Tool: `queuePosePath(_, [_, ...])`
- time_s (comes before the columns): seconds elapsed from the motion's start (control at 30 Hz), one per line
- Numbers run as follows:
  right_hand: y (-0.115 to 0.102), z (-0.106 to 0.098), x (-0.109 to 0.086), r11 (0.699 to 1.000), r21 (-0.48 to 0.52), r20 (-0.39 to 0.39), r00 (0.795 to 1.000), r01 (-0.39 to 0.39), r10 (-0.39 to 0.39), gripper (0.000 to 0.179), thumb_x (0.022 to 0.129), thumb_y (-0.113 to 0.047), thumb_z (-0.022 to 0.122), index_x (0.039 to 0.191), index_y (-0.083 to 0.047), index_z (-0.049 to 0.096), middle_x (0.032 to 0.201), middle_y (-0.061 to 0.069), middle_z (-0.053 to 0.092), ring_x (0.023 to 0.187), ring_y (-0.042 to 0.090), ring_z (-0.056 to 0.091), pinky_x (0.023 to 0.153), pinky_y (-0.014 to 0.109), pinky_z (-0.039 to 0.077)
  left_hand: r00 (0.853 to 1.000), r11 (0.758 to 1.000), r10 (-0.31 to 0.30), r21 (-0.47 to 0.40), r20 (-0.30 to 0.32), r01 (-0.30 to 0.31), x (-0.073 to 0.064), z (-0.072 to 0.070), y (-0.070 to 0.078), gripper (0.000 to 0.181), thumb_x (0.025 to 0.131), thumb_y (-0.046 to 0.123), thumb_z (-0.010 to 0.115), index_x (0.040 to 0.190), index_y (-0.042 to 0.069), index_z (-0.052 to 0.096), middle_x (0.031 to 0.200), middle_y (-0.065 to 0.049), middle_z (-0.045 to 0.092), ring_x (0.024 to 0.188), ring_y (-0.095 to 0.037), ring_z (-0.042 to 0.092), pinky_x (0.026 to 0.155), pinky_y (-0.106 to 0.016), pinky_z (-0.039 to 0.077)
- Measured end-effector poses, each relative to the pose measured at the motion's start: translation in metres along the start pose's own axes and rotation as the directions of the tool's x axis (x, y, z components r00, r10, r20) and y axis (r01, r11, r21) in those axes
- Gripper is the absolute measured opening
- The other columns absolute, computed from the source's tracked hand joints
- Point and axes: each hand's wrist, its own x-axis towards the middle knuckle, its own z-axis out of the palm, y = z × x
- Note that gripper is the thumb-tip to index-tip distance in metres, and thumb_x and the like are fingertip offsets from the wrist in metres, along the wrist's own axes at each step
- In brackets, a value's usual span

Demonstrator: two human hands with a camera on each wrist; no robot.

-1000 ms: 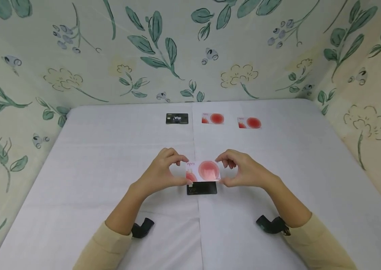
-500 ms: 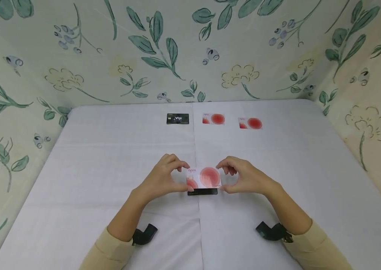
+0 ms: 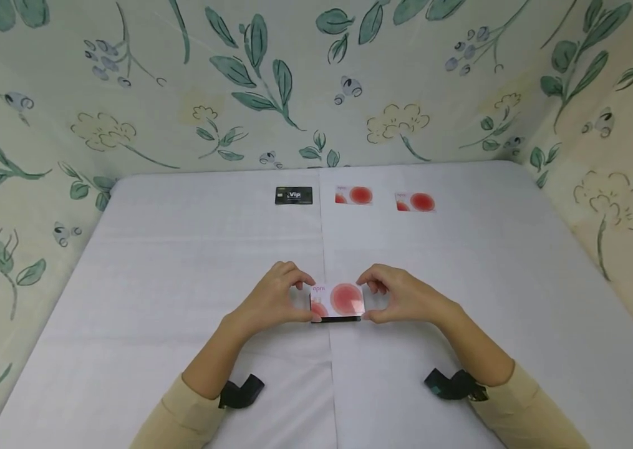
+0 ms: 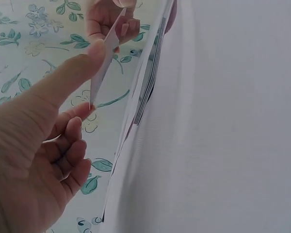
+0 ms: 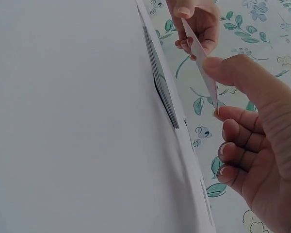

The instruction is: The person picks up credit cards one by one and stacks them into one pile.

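Both hands hold one white and pink card [image 3: 337,300] with a large red circle, seen mid-table in the head view. My left hand [image 3: 272,298] pinches its left end between thumb and forefinger, the other fingers curled. At the opposite end, my right hand [image 3: 405,295] pinches it in the same way. The card is over a stack of cards [image 4: 150,73] lying on the table, and a gap separates the two in both wrist views. Only a thin strip of the black top card [image 3: 340,319] shows past its near edge.
Toward the far edge of the white-covered table [image 3: 193,262] lie a black Vip card [image 3: 294,196] and two pink cards, one in the middle [image 3: 353,195] and one to its right [image 3: 415,202]. Leaf-patterned cloth [image 3: 294,81] hangs behind and at the sides.
Both hands have brought the pink card toward the body, over the black card, which was mostly visible a second ago and is now nearly covered. The far cards have stayed put.
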Motion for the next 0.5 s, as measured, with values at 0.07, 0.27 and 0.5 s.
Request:
queuePosePath(0.07, [0.002,0.002,0.001,1.0,-0.006,0.011,1.0,-0.007,0.007,0.044,0.07,-0.018,0.081,0.108,-0.012,0.059,0.085,-0.001,0.052,0.08,0.013,0.05,0.07,0.025,0.045,1.0,1.0,-0.018,0.002,0.007,0.018,0.0,0.002,-0.002,0.048,0.06,0.033,0.088,0.098,0.013,0.066,0.085,-0.003,0.055,0.085,-0.013,0.043,0.073,-0.025,0.041])
queuePosePath(0.27, [0.011,0.009,0.004,0.999,-0.02,0.052,0.998,-0.033,0.034,0.043,0.071,-0.021,0.08,0.108,-0.013,0.059,0.085,-0.004,0.052,0.081,0.009,0.049,0.072,0.023,0.045,0.996,0.997,-0.077,0.015,0.05,0.077,-0.001,0.008,-0.008,0.049,0.06,0.036,0.087,0.099,0.014,0.066,0.086,0.001,0.053,0.086,-0.013,0.044,0.075,-0.026,0.041])
queuePosePath(0.5, [0.015,0.012,0.005,0.999,-0.02,0.065,0.997,-0.027,0.028,0.042,0.071,-0.022,0.08,0.106,-0.012,0.06,0.084,-0.005,0.052,0.079,0.008,0.049,0.07,0.022,0.044,0.99,0.993,-0.11,0.042,0.083,0.107,-0.001,0.013,-0.012,0.05,0.061,0.04,0.086,0.099,0.016,0.066,0.086,0.005,0.052,0.086,-0.01,0.044,0.077,-0.026,0.041])
